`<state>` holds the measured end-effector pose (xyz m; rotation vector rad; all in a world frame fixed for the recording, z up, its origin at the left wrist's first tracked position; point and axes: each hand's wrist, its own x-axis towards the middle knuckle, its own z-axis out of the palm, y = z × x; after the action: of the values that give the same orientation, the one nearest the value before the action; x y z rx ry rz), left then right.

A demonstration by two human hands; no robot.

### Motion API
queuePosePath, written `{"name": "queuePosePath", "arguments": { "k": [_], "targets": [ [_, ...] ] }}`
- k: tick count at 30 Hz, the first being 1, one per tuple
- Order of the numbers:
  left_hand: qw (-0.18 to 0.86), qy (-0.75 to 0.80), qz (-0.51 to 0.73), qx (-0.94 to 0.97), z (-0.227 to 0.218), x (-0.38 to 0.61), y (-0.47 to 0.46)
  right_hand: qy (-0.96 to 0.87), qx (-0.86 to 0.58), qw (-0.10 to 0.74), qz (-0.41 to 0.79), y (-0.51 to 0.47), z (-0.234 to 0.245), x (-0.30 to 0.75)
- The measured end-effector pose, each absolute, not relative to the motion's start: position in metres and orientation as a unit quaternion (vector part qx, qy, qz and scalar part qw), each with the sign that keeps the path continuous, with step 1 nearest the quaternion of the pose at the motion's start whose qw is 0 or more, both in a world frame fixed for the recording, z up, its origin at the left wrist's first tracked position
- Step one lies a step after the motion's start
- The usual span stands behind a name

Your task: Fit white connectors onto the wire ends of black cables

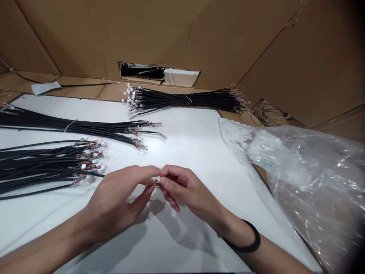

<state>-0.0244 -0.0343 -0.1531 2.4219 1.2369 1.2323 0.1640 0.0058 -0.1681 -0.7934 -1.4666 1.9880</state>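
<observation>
My left hand [119, 194] pinches the thin coloured wires [155, 183] at the end of a black cable [98, 174], whose length runs behind the hand to the left. Thumb and forefinger of my right hand [185, 186] are closed on a small white connector [158, 178] at those wire ends. The fingertips of both hands meet over the white table, partly hiding the connector and wires. Left of my left hand lies a loose pile of black cables [42, 160] with white connectors on their ends.
A tied cable bundle [108, 125] with bare wire ends lies beyond the pile. Another tied bundle [185, 99] with white connectors rests at the back. A clear plastic bag [308, 171] holding white pieces covers the right edge. Cardboard walls [171, 34] stand around the white table [194, 140].
</observation>
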Motion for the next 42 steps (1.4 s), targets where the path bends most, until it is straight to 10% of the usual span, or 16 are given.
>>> {"name": "queuePosePath", "arguments": {
  "k": [16,42],
  "targets": [
    [0.09,0.397,0.4,0.822,-0.158,-0.023,-0.032,-0.762,-0.337,0.315,0.455,-0.001,-0.162,0.161],
    [0.368,0.404,0.427,0.721,-0.154,-0.027,-0.023,-0.49,-0.39,0.29,0.723,0.012,-0.166,0.164]
  ]
}}
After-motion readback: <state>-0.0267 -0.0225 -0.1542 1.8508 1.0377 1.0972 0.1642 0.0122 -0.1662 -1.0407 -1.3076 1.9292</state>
